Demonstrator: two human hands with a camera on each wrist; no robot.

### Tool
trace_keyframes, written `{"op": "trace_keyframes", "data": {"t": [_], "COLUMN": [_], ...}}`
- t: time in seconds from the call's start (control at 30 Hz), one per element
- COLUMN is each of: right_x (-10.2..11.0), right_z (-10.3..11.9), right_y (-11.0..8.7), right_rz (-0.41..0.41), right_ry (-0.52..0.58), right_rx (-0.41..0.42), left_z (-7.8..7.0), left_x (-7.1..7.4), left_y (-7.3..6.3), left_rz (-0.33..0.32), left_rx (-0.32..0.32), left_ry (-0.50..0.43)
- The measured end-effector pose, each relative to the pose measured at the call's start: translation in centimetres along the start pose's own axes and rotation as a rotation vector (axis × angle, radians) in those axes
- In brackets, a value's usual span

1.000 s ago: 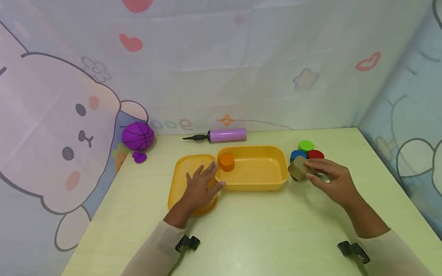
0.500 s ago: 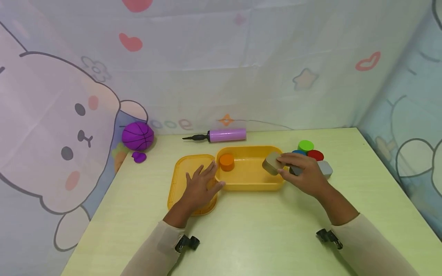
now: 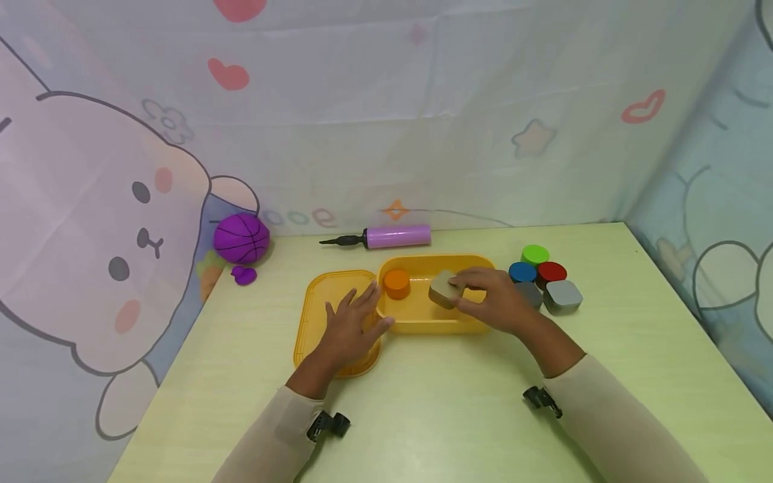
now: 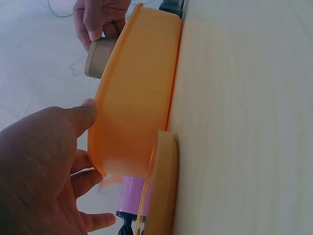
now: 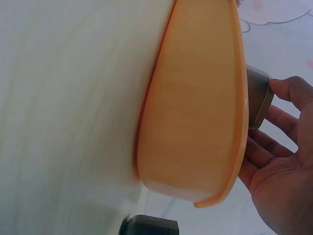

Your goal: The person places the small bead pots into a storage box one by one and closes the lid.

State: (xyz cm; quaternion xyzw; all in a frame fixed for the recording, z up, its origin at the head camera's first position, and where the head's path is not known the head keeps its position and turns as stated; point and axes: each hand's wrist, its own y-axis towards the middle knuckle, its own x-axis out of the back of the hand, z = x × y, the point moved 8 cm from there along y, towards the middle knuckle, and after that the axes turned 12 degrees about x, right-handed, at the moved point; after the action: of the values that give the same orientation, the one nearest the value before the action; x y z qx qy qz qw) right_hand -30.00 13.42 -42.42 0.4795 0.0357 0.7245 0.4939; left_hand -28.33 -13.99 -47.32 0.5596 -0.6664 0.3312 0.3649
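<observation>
Over the yellow plastic container (image 3: 437, 327), my right hand (image 3: 494, 300) pinches a tan rounded-square block (image 3: 445, 290) between thumb and fingers. In the right wrist view the block (image 5: 257, 98) shows above the container's rim, its lower part hidden behind the wall. An orange round block (image 3: 396, 284) lies inside at the container's left end. My left hand (image 3: 350, 333) has its fingers spread, fingertips and thumb at the container's left rim. Beneath that hand lies the yellow lid (image 3: 314, 322), flat on the table and partly covered.
Right of the container sit blocks in green (image 3: 535, 255), blue (image 3: 522, 272), red (image 3: 552, 272), dark grey (image 3: 529, 294) and light grey (image 3: 563, 296). A purple hand pump (image 3: 398, 236) lies behind it. At the back left are a purple ball (image 3: 241, 239) and a small purple duck (image 3: 244, 275).
My right hand has carried the tan block leftward from the group of blocks to over the middle of the container. The left hand has stayed in place.
</observation>
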Motion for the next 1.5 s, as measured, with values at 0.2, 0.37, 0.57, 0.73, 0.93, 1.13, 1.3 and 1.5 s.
{"op": "trace_keyframes", "data": {"t": [0.2,0.37,0.57,0.73,0.93,1.13,1.3,1.5], "right_x": [-1.3,-2.3,-3.7,-4.6,-5.7,-6.7,-7.1,-7.5], "right_z": [-0.3,-0.5,-0.8,-1.1,-1.6,-1.7,-1.4,-1.3], "right_y": [0.9,1.6,2.5,2.9,3.3,3.5,3.6,3.5], "right_rz": [0.053,0.082,0.147,0.217,0.270,0.320,0.359,0.409], "right_ry": [0.045,0.032,-0.001,0.056,0.098,0.077,0.078,0.119], "right_rx": [-0.026,-0.047,-0.071,-0.164,-0.204,-0.146,-0.108,-0.094], "left_z": [-0.2,-0.3,-0.2,-0.2,-0.2,-0.3,-0.3,-0.1], "left_x": [0.1,0.1,0.0,0.0,0.1,0.1,0.1,-0.1], "left_y": [-0.1,-0.1,-0.1,-0.2,-0.2,-0.1,0.0,0.1], "left_rz": [0.000,0.003,0.005,0.014,0.017,0.014,0.016,0.017], "left_rx": [0.001,-0.003,0.005,0.007,0.010,-0.002,0.000,0.009], "left_ry": [0.005,-0.003,-0.010,-0.015,-0.010,-0.018,-0.015,0.006]}}
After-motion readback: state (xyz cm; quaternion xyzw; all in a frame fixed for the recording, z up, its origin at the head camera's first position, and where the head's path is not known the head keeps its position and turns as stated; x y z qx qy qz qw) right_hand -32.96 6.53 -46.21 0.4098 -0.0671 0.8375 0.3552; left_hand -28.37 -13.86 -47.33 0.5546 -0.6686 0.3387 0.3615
